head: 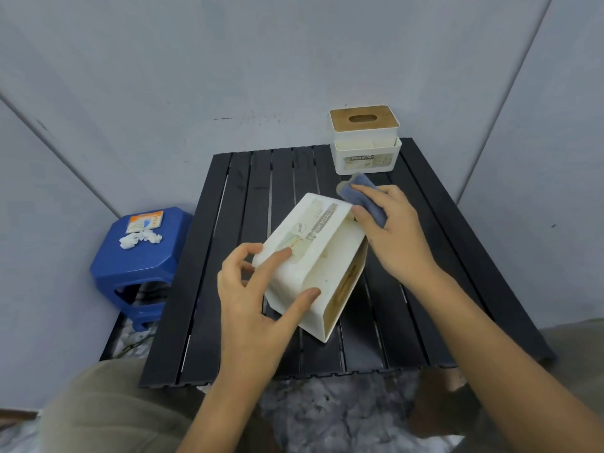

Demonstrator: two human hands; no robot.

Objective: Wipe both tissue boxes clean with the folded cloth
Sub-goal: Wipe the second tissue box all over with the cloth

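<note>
A white tissue box (323,243) lies tipped on its side in the middle of the black slatted table (228,197), its wooden lid facing right. My left hand (258,299) holds its near end, thumb on one face and fingers on the labelled face. My right hand (392,230) grips a folded blue-grey cloth (359,194) and presses it against the box's far end. A second white tissue box (366,148) with a wooden slotted lid stands upright at the table's far right corner.
A blue plastic stool (140,269) stands left of the table, with a small packet (143,222) and crumpled white tissue (140,239) on top. Grey walls close in behind and on both sides. My knees sit at the table's near edge.
</note>
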